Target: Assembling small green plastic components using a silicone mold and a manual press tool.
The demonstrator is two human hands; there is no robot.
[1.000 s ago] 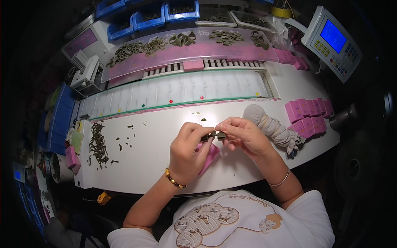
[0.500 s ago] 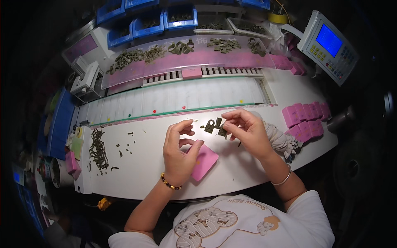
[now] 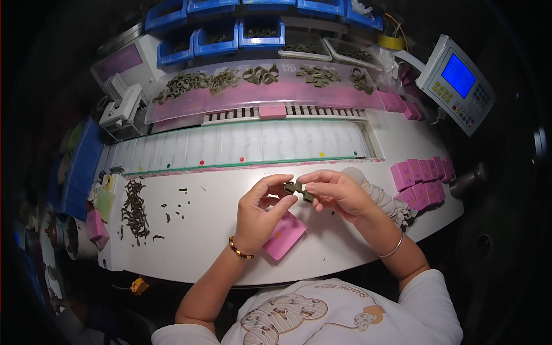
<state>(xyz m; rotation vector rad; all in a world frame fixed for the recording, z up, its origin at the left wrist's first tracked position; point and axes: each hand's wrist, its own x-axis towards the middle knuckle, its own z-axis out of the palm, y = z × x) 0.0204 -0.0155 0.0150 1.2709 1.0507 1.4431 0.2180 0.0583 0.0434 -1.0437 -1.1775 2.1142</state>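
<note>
Just above the middle of the white table (image 3: 201, 247), a small dark green piece with a few blocky parts (image 3: 300, 190) is held at my fingertips. My left hand (image 3: 259, 215) curls round its left end, thumb and forefinger closed on it. The right end is pinched by my right hand (image 3: 343, 198). My fingers cover part of the piece, so its full shape is hidden. Below and beside my left hand, a flat pink block (image 3: 286, 237) lies on the table, partly covered by that hand.
Dark green scraps (image 3: 137, 214) lie at the left. Behind runs a white conveyor belt (image 3: 230, 142); beyond it, a clear tray (image 3: 276, 95) carries sorted green pieces. At the right are a whitish cloth (image 3: 380, 198), stacked pink blocks (image 3: 422, 181) and a keypad panel with a blue screen (image 3: 459, 75).
My left hand has moved up and right and closed on the dark green piece, which my right hand brought lower and to the left. Coloured dots on the belt have shifted left.
</note>
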